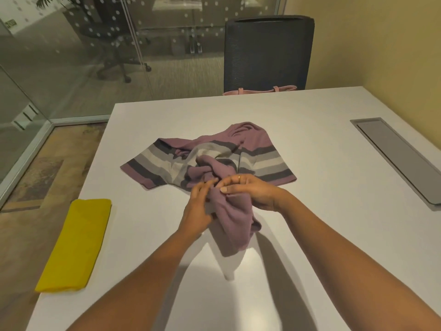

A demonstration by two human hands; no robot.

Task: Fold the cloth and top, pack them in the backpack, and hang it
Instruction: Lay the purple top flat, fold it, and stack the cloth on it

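Two grips pinching one bunched end of striped top [257, 149]: left grip [198, 207], right grip [251, 191] | folded yellow cloth [76, 244] near left on worktop [310, 211], apart.

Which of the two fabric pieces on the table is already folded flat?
The yellow cloth near the table's left edge: it is a neat flat rectangle, untouched. The purple striped top is crumpled, its near end pinched by the right hand.
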